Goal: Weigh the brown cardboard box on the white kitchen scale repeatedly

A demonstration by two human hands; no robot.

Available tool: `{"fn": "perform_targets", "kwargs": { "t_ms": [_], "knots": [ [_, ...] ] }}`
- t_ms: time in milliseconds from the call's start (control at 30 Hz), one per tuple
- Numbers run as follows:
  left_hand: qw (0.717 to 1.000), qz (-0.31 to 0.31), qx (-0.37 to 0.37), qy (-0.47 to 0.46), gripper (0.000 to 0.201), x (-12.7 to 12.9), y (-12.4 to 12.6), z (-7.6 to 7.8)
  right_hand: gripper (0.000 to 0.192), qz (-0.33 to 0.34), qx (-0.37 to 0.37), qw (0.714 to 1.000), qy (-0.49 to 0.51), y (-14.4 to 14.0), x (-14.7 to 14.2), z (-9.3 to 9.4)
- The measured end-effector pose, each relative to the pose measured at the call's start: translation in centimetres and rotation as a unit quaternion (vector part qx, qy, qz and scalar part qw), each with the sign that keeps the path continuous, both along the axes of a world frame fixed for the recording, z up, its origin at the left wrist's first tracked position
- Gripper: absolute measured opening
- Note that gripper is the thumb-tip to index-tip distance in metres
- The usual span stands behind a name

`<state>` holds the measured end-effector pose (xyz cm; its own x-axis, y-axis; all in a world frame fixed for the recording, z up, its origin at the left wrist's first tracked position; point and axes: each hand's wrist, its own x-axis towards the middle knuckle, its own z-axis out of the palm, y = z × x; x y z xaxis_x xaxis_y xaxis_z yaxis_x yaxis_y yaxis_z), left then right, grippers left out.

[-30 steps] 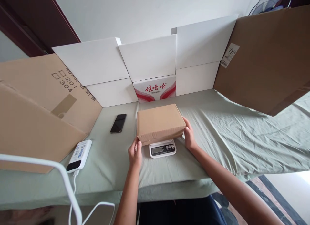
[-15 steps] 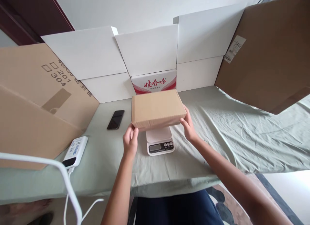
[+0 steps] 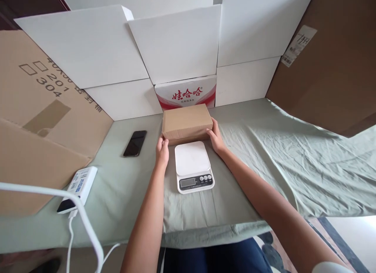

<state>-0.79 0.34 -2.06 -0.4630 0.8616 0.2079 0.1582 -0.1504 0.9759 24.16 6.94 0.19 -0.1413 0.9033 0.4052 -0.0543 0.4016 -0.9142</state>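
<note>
Both of my hands grip a closed brown cardboard box [image 3: 187, 120] by its two ends. My left hand [image 3: 162, 149] has its fingers closed at the near left corner, and my right hand [image 3: 216, 135] is closed on the right end with the thumb on the near face. The box is just behind a white kitchen scale [image 3: 192, 159], close to the red and white printed carton [image 3: 185, 93]. Whether the box rests on the cloth or hangs slightly above it, I cannot tell. The scale's platform is bare and its small display looks blank.
Left of the box lies a black phone [image 3: 135, 143]. A white power bank [image 3: 78, 188] with a cable is further left, near a thin white curved arm [image 3: 84, 218]. Large brown cartons [image 3: 326, 69] and white boxes [image 3: 176, 44] wall in the green cloth [image 3: 249, 147].
The box has moved from above the scale to behind it, away from me and lower, held in both hands. The scale's platform is now uncovered. The camera view has shifted slightly.
</note>
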Motion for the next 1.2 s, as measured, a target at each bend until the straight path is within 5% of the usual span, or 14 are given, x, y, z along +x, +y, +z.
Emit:
{"fn": "perform_targets", "kwargs": {
  "t_ms": [133, 300, 433, 700, 967, 1200],
  "knots": [
    [0.999, 0.0, 0.034, -0.028, 0.055, -1.5, -0.6, 0.9, 0.068, 0.001, -0.054, 0.998, 0.043, 1.1, 0.9, -0.9],
    [0.984, 0.094, 0.122, -0.091, 0.066, -4.5, -2.1, 2.6, 0.074, -0.078, -0.093, 0.989, 0.086, 2.4, 3.3, -2.0],
    [0.985, 0.078, 0.105, -0.109, 0.069, -4.2, -1.9, 2.1, 0.07, -0.074, -0.099, 0.989, 0.083, 1.9, 3.6, -1.7],
    [0.998, -0.053, 0.018, -0.041, 0.062, -1.6, -0.8, 0.6, 0.065, 0.049, -0.03, 0.998, 0.024, -0.3, 1.7, -0.6],
    [0.996, -0.063, 0.024, 0.057, 0.046, -1.5, -0.6, 1.0, 0.066, 0.039, -0.002, 0.999, 0.0, -0.9, 1.3, 0.2],
    [0.993, -0.022, 0.074, 0.091, 0.051, -0.3, -6.4, 2.9, 0.071, -0.012, 0.1, 0.995, -0.004, -5.7, 2.7, 2.0]
  ]
}}
